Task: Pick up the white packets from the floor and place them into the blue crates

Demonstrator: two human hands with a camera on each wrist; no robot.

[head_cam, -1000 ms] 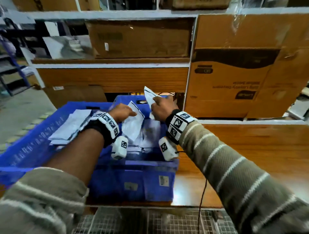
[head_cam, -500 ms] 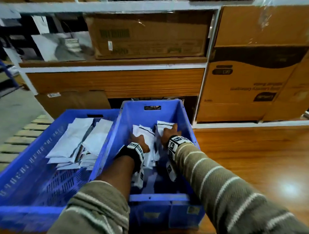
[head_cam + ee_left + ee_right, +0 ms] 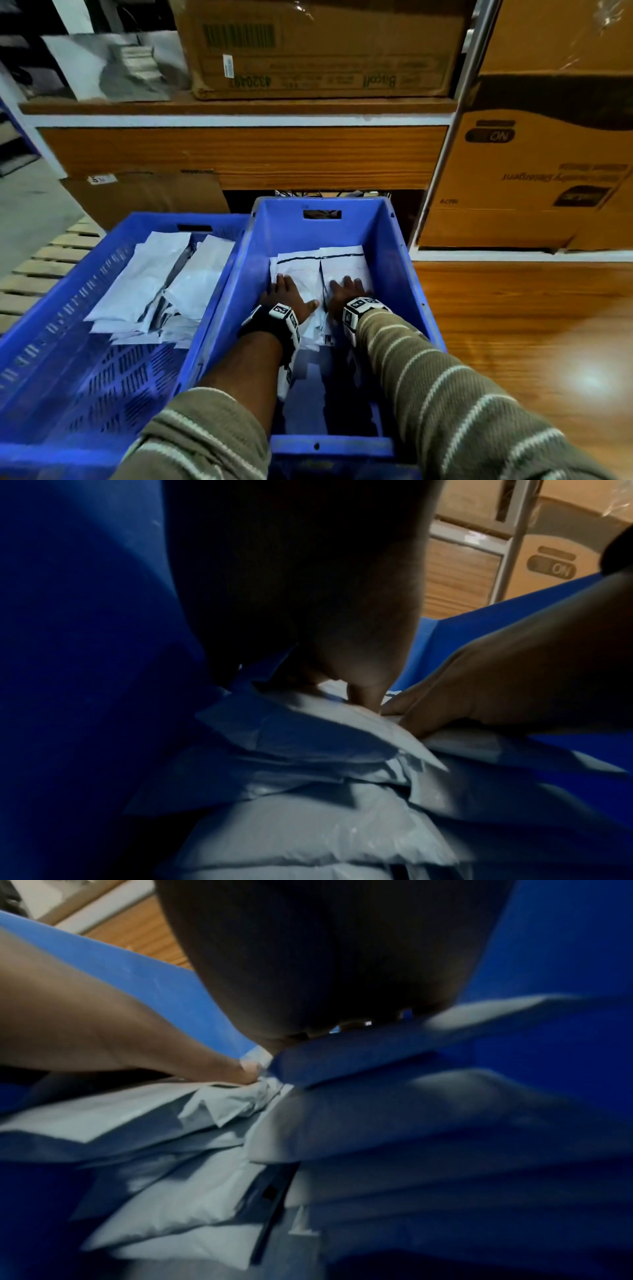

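Note:
Two blue crates stand side by side. The left crate [image 3: 85, 263] holds a loose heap of white packets [image 3: 150, 284]. In the right crate [image 3: 399, 240] lies a stack of white packets [image 3: 342, 263] with black edge strips. Both hands are down inside this crate. My left hand [image 3: 286, 294] rests flat on the left part of the stack, thumb spread. My right hand [image 3: 346, 291] presses flat beside it. In the left wrist view the left hand's fingertips [image 3: 363, 699] touch the top packet [image 3: 308, 818]. The right wrist view shows the dark palm [image 3: 325, 974] over the packets [image 3: 377, 1123].
The crates sit on a wooden surface [image 3: 513, 325] that runs on to the right. Behind them stands shelving with a cardboard box [image 3: 318, 48] above. A large carton [image 3: 531, 171] is at the right, and a wooden pallet [image 3: 41, 267] lies at the far left.
Both hands held packets above the right crate a second ago. They have gone down into it, let go, and now lie flat on the stack. The view has moved closer.

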